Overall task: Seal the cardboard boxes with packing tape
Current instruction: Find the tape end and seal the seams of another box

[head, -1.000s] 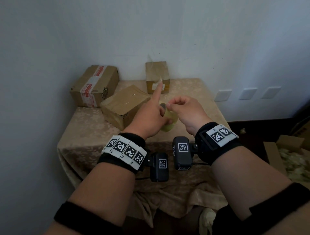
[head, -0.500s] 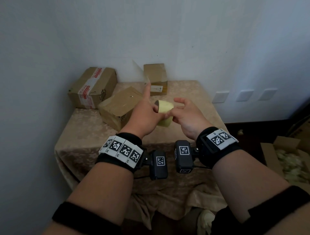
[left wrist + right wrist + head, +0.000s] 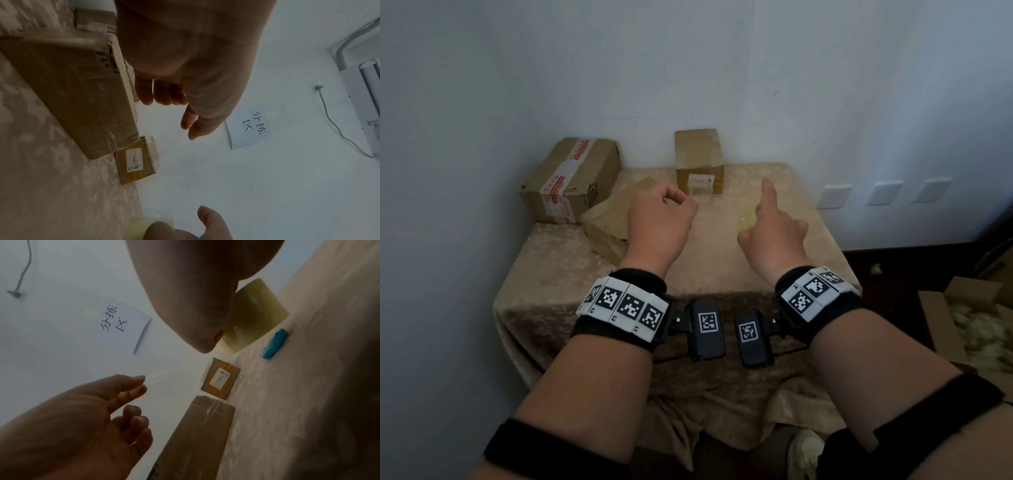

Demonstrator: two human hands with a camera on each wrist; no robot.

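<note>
Under both hands lies the cloth-covered table (image 3: 722,274). Beyond the left hand (image 3: 659,222), against the wall, sits the red-taped box (image 3: 570,178); just beneath its knuckles lies the plain brown box (image 3: 607,222); ahead, between the hands, stands the small labelled box (image 3: 698,161). The right hand (image 3: 770,233) grips the packing tape roll (image 3: 255,313), forefinger extended. The left hand's fingers are curled, seemingly pinching a clear tape end, though I cannot tell for sure. The strip, barely visible, could fold onto itself if it slackens. A blue object (image 3: 274,344) lies beside the roll.
</note>
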